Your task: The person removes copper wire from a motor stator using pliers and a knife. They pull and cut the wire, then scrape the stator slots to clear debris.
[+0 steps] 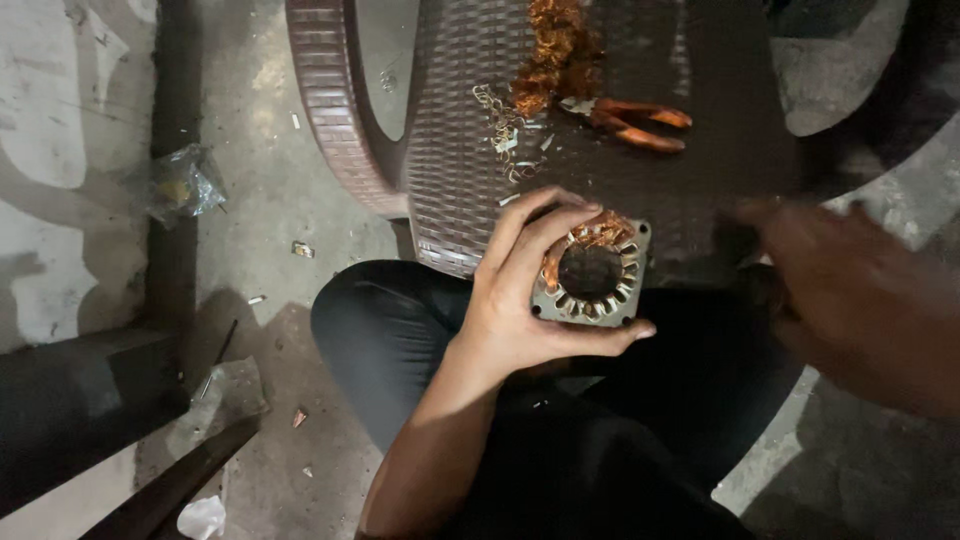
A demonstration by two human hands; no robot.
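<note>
**Stripping copper from a motor stator**

While we sit with a brown woven plastic chair [450, 190] in front of our knees, our left hand [520, 300] grips a square metal motor stator [592, 272] just over the chair's near edge, above our dark trousers [400, 340]. The fingers curl over its top at 12 o'clock and the thumb presses along its lower edge at 6 o'clock. A round hole sits in its middle, ringed by slotted teeth. Copper wire clings to the slots from about 10 to 1 o'clock; the lower slots look bare.

Our right hand [860, 310] is at 3 o'clock from the stator, blurred and apart from it; we cannot tell whether it is open or holding anything.

On the seat at 12 o'clock lies a heap of pulled copper wire [555, 50], with orange-handled pliers [630, 120] just beside it and pale scraps [505, 130] at 11 o'clock.

We judge the unwinding well along, with the last coils remaining. The next move likely calls for a firm hold on the stator and a tool or fingers to pull out the top coils.
</note>
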